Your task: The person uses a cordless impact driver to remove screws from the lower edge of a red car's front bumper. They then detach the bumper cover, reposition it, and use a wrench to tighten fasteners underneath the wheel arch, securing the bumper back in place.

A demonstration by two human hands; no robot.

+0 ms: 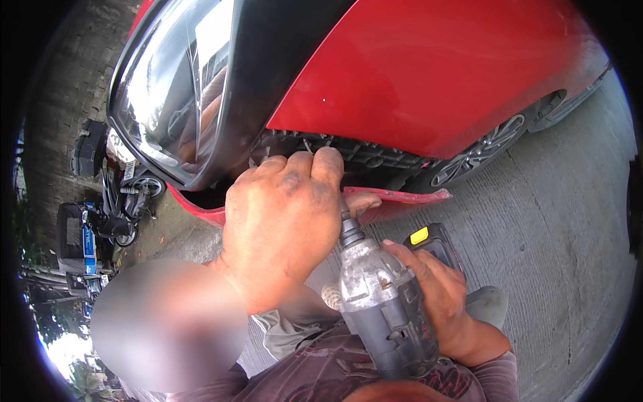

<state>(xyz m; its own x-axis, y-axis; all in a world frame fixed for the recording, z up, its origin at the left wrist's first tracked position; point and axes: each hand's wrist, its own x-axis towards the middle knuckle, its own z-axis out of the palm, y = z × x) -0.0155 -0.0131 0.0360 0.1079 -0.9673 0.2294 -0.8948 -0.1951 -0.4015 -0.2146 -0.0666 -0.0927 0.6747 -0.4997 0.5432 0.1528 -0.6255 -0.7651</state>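
My left hand is curled at the exposed black lattice panel under the red body panel. Its thumb reaches past the socket tip of a cordless impact tool; what its fingers hold is hidden. My right hand grips the tool, whose battery with a yellow tab shows behind my fingers. A loosened red trim piece hangs below the lattice, partly hidden by my left hand.
The car's headlight is at upper left, a wheel at right on grey concrete. Parked motorcycles and a black case stand at left. My legs and a blurred patch fill the lower edge.
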